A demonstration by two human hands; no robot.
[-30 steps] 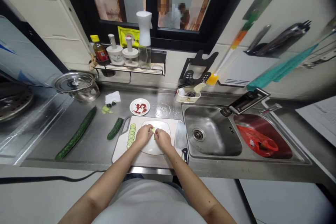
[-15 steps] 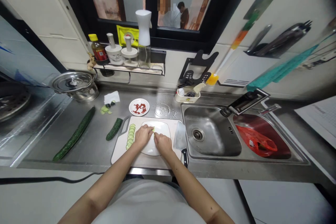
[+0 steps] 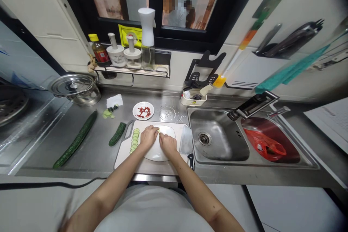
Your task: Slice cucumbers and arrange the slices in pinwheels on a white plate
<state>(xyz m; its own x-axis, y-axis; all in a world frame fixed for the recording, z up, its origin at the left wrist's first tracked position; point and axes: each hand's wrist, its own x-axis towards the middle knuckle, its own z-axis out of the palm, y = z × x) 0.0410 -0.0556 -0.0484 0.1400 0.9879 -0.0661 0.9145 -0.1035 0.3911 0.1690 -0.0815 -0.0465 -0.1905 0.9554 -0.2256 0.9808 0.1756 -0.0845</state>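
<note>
Over a white square plate (image 3: 157, 156), both hands are close together with fingers pinched. My left hand (image 3: 148, 137) is closed on a cucumber slice (image 3: 158, 130), of which only a pale green bit shows. My right hand (image 3: 168, 144) is closed just beside it; what its fingers hold is hidden. The plate rests on a cutting board (image 3: 126, 159). A row of overlapping cucumber slices (image 3: 134, 140) lies left of the plate. On the right of the board lies a cleaver (image 3: 186, 141) with a black handle.
Left of the board lie a cucumber piece (image 3: 117, 134) and a long cucumber (image 3: 76, 139). Behind are a small plate (image 3: 135, 112) with red bits, peelings (image 3: 108, 113) and a lidded pot (image 3: 87, 96). A double sink (image 3: 220, 156) stands right, with a red bag (image 3: 268, 146) in its far basin.
Both hands stay over the plate with their fingers pinched. The cucumber slice at the left fingertips shows less than before. The whole view has shifted slightly.
</note>
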